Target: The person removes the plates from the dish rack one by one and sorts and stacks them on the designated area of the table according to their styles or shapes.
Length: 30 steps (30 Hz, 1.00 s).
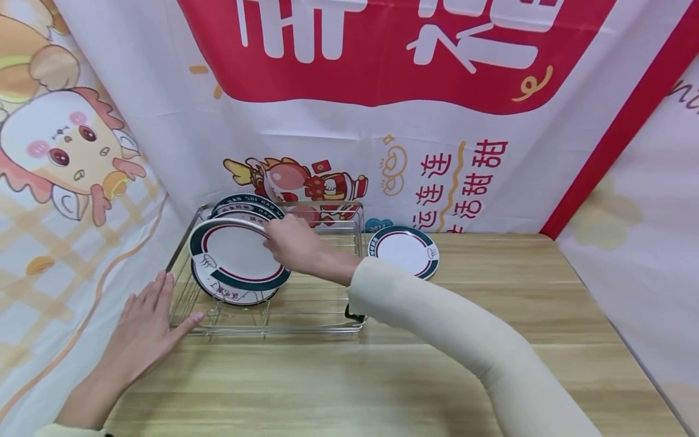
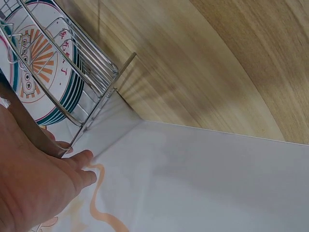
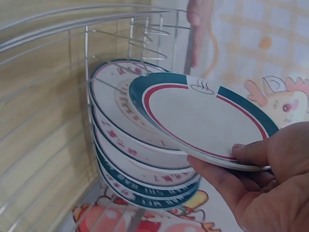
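Note:
My right hand (image 1: pixel 295 243) pinches the rim of a white plate (image 3: pixel 203 118) with a green band and a red ring, thumb on its face and fingers beneath. That plate is tilted in front of several plates (image 3: pixel 125 145) standing in a wire dish rack (image 1: pixel 311 328). They lean one behind another at the rack's left end, partly hidden by the held plate in the head view. At the rack's front left corner, my left hand (image 1: pixel 142 334) rests against the side frame with fingers extended and thumb along the front. In the left wrist view its fingertips (image 2: pixel 86 157) are beside the metal rail.
Another green-banded plate (image 1: pixel 404 252) lies flat on the wooden table (image 1: pixel 491 340), right of the rack. A printed cloth (image 1: pixel 306 121) hangs behind, with more cloth (image 1: pixel 82 255) close along the left side. A black clip-like piece (image 1: pixel 355 314) sits at the rack's front right corner.

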Tool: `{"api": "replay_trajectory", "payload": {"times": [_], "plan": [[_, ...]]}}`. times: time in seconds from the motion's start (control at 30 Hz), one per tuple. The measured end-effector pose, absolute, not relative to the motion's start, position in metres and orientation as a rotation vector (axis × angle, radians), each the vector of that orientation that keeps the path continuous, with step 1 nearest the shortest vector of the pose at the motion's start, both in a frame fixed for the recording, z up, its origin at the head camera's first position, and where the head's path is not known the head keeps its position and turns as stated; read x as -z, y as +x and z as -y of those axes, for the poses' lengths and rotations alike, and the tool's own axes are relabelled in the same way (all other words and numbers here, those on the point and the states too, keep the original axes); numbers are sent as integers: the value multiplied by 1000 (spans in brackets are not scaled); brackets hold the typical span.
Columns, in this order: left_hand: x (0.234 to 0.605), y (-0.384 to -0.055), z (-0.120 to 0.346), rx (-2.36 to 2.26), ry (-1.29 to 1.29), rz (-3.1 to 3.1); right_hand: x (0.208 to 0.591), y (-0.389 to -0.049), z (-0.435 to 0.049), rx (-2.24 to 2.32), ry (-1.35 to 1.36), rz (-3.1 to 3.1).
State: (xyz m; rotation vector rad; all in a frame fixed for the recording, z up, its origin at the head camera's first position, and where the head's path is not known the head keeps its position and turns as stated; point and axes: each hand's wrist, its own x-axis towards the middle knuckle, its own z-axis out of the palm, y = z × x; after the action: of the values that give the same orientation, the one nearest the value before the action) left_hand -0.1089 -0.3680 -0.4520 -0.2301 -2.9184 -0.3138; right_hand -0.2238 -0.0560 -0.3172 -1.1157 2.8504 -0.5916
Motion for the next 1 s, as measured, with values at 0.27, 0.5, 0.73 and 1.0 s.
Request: {"api": "replay_trajectory", "payload": {"times": [0.27, 0.5, 0.73, 1.0], "plan": [[452, -109, 367, 310, -236, 2909, 286, -217, 20, 801, -1112, -2821], [453, -109, 368, 309, -240, 2904, 264, -216, -15, 867, -1060, -2867], [452, -110, 368, 307, -245, 2914, 249, -220, -57, 960, -930, -2942], [452, -109, 368, 311, -237, 2929, 250, -229, -106, 971, -789, -3007]]}}
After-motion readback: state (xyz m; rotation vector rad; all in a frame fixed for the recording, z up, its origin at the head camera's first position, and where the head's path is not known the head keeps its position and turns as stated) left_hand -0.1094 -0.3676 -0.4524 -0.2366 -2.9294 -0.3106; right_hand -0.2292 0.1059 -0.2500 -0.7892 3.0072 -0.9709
